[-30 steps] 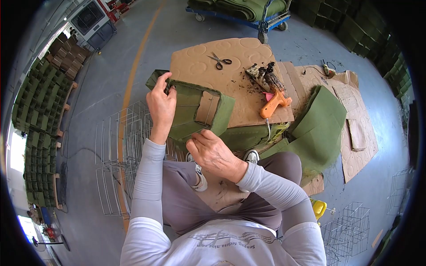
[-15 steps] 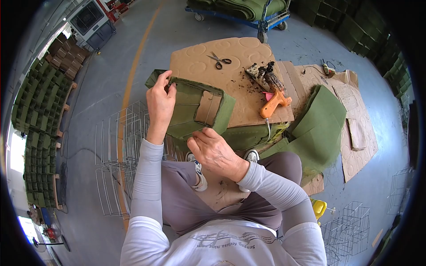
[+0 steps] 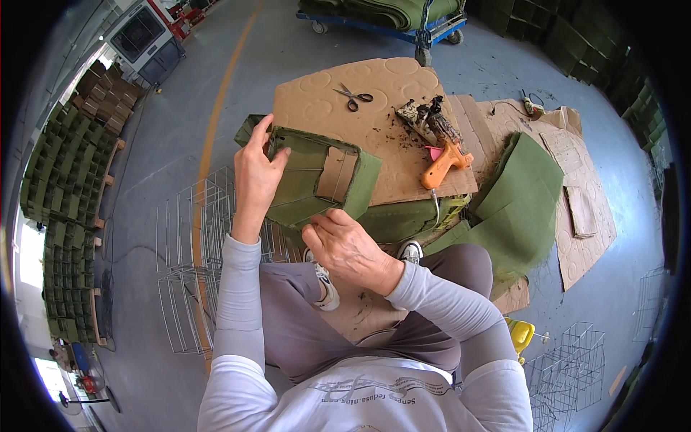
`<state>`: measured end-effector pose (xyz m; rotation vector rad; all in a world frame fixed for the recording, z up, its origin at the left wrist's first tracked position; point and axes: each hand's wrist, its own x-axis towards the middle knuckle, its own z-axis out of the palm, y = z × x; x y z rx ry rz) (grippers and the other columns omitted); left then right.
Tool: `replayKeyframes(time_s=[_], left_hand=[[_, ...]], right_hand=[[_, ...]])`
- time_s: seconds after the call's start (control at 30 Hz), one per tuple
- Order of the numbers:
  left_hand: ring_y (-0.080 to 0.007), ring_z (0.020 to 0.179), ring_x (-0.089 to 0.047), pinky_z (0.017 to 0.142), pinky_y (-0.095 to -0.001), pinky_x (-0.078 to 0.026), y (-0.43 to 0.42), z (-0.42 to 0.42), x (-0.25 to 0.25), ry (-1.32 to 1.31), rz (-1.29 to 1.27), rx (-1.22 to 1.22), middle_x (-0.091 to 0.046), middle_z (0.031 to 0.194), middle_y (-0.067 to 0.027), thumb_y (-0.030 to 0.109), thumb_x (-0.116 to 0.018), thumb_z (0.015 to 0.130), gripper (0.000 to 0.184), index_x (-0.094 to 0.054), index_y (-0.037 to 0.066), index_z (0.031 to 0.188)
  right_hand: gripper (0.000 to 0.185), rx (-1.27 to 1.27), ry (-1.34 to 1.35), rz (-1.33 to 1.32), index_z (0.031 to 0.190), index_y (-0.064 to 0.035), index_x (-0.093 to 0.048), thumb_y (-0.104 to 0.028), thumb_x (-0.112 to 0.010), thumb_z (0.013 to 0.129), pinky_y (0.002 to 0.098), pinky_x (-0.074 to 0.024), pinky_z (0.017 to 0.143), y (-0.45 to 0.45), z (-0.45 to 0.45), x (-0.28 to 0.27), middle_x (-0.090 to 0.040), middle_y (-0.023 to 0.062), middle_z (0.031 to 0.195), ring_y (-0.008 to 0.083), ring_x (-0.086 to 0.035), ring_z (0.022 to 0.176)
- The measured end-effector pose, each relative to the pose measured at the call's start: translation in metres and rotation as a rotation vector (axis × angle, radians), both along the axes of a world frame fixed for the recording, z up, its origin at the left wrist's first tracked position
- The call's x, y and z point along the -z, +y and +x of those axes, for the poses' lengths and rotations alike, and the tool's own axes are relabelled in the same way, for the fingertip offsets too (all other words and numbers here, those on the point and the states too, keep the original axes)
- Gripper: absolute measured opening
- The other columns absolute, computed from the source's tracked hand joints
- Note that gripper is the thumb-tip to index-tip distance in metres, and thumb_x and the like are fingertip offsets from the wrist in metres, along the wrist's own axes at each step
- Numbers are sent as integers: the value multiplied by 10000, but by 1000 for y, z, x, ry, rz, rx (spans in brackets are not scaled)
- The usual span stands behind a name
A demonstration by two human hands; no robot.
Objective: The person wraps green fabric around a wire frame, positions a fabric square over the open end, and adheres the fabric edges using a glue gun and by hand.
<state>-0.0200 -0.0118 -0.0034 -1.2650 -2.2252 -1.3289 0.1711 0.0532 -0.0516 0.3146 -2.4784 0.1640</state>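
A green fabric-covered box (image 3: 302,162) with thin wires across its opening and a brown cardboard piece (image 3: 336,174) inside is tilted between my hands. At its left edge is my left hand (image 3: 258,173), thumb and fingers apart around the rim. My right hand (image 3: 349,248) pinches the lower edge of the box near a wire. To the right, an orange glue gun (image 3: 446,164) with a blackened, dirty front lies on the cardboard sheet (image 3: 324,93). Black-handled scissors (image 3: 353,99) rest near the top of that sheet.
Green fabric (image 3: 522,209) is heaped at the right. Wire frames (image 3: 191,252) stand on the floor at left, with more wire frames (image 3: 572,360) at lower right. A blue cart (image 3: 389,27) carries green rolls. Stacked green boxes (image 3: 65,173) sit on pallets at far left.
The thumb of my left hand has lifted away from the rim and spread from the fingers. My right hand keeps its pinch. The view has shifted slightly.
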Motion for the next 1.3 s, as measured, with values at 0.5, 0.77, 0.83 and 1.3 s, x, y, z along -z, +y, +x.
replayKeyframes(time_s=[0.5,0.77,0.83,1.3], left_hand=[[-365,769,-676,684,-421,-504,8,-3,-5,88,-108,-122,-678,879,-227,-87,-633,774,406,-571,-1,1167],[-369,782,-684,672,-412,-520,-2,7,-12,37,-162,-187,-678,939,-257,-16,-639,848,468,-540,28,1304],[-360,763,-685,655,-415,-517,-1,4,-9,74,-156,-180,-675,924,-257,-9,-641,850,461,-544,32,1298],[-240,560,-587,539,-363,-459,0,7,-10,198,-143,-167,-581,712,-152,-60,-612,796,426,-592,62,1204]], right_hand=[[243,-5,-2,46,924,20,-540,-127,-586,736,295,-437,846,-4,2,2,-608,81,799,190,-617,893],[243,-7,4,0,925,13,-535,-127,-586,733,302,-438,854,0,0,0,-598,79,792,191,-612,877],[246,-7,14,1,926,15,-534,-127,-585,731,299,-438,851,0,1,0,-594,77,787,190,-611,872],[266,11,-1,63,944,26,-540,-139,-580,739,293,-431,847,-5,4,4,-592,68,783,184,-603,853]])
